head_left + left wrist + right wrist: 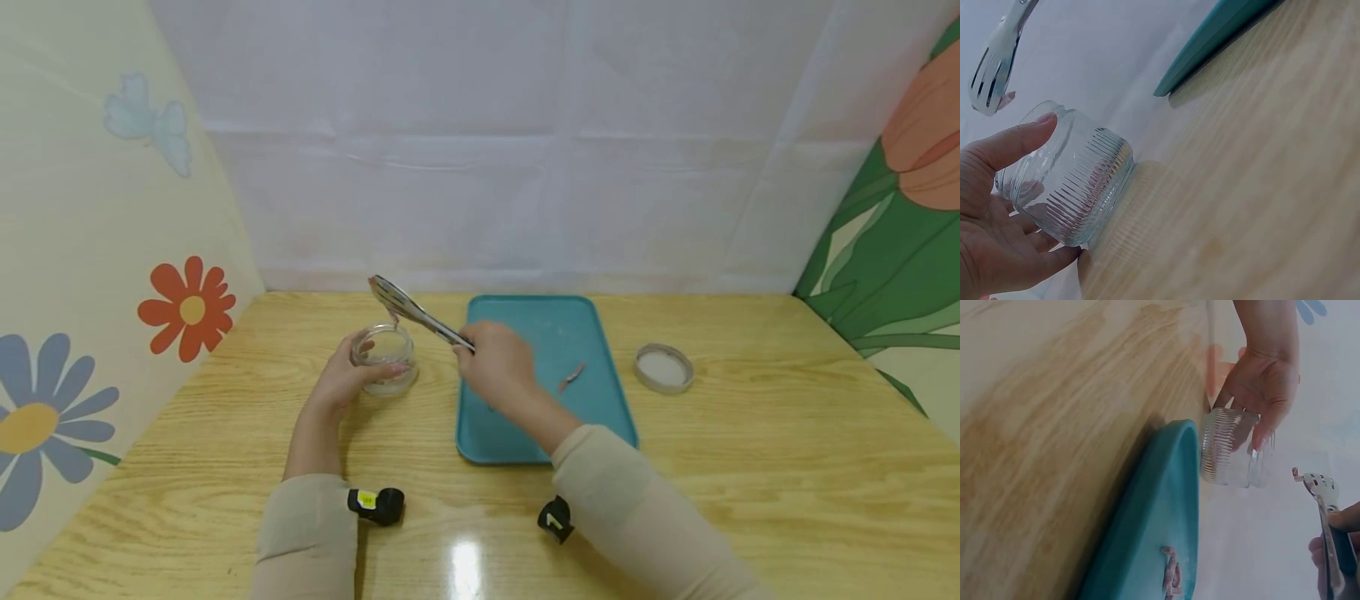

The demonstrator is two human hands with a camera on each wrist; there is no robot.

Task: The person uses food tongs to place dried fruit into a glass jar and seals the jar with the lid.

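My left hand (341, 379) holds a clear glass jar (1082, 184) upright on the table, thumb near the rim and fingers round the far side. The jar has a ribbed lower wall and an open mouth. In my right hand (498, 362) is a pair of metal tongs (423, 319) with slotted ends, gripped by the handles. A small pinkish piece (1297, 474) sticks out from the tongs' tips, which hover above the jar's mouth in the head view. Another thin pinkish strip (572, 377) lies on a blue tray (532, 312), under and right of my right hand.
A round lid (664, 368) with a pale inside lies on the wooden table (765, 433), right of the tray. Behind the table hangs a white cloth (525, 167). Panels with printed flowers stand on both sides.
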